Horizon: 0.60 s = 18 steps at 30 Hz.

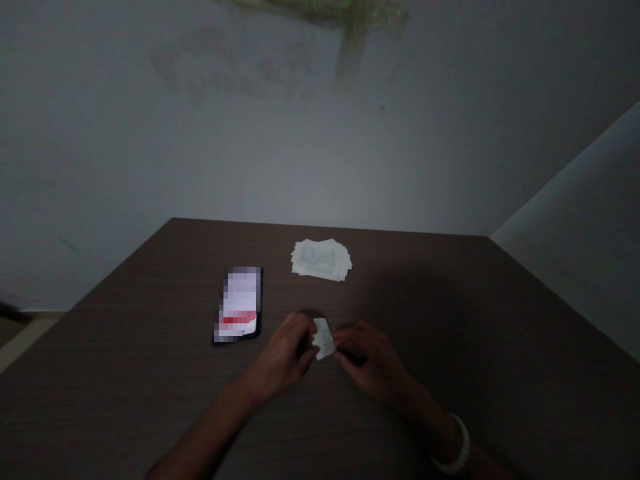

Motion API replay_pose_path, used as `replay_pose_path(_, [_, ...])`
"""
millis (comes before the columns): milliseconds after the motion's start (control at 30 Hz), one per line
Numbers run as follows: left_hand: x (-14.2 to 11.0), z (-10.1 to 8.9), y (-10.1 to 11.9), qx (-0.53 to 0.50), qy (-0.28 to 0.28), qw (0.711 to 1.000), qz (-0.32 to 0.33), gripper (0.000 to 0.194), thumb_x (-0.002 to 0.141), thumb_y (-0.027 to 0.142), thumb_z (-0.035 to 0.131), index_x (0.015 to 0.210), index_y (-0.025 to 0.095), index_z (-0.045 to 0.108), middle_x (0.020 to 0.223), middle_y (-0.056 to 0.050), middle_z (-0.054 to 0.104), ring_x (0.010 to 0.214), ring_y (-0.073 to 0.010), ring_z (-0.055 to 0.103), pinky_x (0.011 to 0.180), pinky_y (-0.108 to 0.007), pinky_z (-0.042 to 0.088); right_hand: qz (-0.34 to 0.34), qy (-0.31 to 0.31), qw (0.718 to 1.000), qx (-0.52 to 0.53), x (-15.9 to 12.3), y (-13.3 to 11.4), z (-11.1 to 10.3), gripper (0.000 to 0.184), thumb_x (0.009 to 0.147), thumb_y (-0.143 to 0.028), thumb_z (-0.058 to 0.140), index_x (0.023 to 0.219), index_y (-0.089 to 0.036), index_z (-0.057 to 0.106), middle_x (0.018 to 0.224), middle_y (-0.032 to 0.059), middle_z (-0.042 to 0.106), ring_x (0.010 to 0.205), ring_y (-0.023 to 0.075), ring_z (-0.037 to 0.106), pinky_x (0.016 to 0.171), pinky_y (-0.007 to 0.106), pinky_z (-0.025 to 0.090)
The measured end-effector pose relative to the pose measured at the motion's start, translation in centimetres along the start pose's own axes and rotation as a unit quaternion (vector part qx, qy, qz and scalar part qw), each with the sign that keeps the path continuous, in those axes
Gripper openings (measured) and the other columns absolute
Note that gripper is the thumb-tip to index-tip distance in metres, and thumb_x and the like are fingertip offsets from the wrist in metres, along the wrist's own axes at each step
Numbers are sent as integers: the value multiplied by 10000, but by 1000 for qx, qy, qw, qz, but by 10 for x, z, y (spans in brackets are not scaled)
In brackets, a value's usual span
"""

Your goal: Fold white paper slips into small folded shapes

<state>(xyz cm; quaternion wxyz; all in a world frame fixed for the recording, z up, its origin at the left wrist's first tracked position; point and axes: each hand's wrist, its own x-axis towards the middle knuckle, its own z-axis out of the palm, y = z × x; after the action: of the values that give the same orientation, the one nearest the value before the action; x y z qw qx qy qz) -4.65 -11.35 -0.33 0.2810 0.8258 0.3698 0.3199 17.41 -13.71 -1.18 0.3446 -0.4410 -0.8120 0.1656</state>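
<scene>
A small whitish slip of paper with faint marks lies between my two hands, low over the table. My left hand is closed on the slip's left edge, thumb below and fingers curled above. At the slip's right edge, my right hand has its thumb and fingers bent toward the paper, pinching or touching it there. Shadow hides the inside of the right hand. Farther back lies a loose pile of printed paper slips, their edges jutting out unevenly.
A phone with a lit, pixelated screen lies to the left of my left hand. The dark wooden table runs back to a grey, stained wall. A pale bracelet circles my right wrist. A broad shadow covers the table's right side.
</scene>
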Motion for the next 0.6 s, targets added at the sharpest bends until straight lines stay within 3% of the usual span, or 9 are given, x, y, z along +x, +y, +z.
replay_pose_path(67, [-2, 0, 0, 3, 5, 1000, -14, 453, 788, 80, 590, 1210, 191, 466, 1144, -98, 518, 960, -207, 564, 808, -366, 521, 2, 4, 1000, 2, 0, 0, 0, 213, 799, -168, 634, 1001, -235, 634, 934, 21, 712, 790, 179, 616, 720, 317, 513])
replay_pose_path(133, [-2, -2, 0, 29, -3, 1000, 5, 506, 808, 85, 590, 1278, 216, 457, 1251, -114, 460, 1094, -237, 517, 905, -407, 487, -2, 5, 1000, 1, 0, 0, -1, 216, 803, -157, 625, 1004, -236, 633, 925, 20, 711, 783, 177, 610, 717, 314, 512])
replay_pose_path(200, [-2, -4, 0, 67, -18, 997, 31, 406, 832, 93, 580, 1217, 218, 540, 1266, -109, 459, 1160, -259, 474, 959, -437, 451, -8, -3, 1000, -4, -1, 0, -2, 218, 805, -145, 621, 1003, -236, 632, 923, 19, 712, 781, 177, 603, 716, 313, 507])
replay_pose_path(300, [0, -7, 2, 95, -55, 993, 53, 254, 859, 95, 545, 1077, 193, 632, 1171, -100, 537, 1099, -251, 508, 923, -432, 473, -18, -25, 999, -21, -1, 1, -4, 213, 826, -134, 595, 1011, -233, 636, 923, 29, 712, 790, 183, 598, 720, 321, 497])
replay_pose_path(467, [1, -12, 10, 95, -64, 991, 69, 293, 830, 80, 535, 1081, 174, 655, 1152, -106, 580, 1083, -256, 529, 926, -443, 480, -29, -30, 999, -26, 2, 2, -5, 195, 872, -129, 535, 1005, -223, 642, 897, 39, 716, 772, 177, 600, 718, 319, 495])
replay_pose_path(600, [1, -11, 12, 99, -56, 992, 57, 195, 895, 165, 535, 1012, 185, 690, 1150, -101, 590, 1082, -254, 538, 930, -442, 481, -33, -40, 998, -19, 4, 1, -8, 206, 877, -126, 522, 1022, -220, 635, 905, 38, 715, 768, 183, 591, 706, 326, 492])
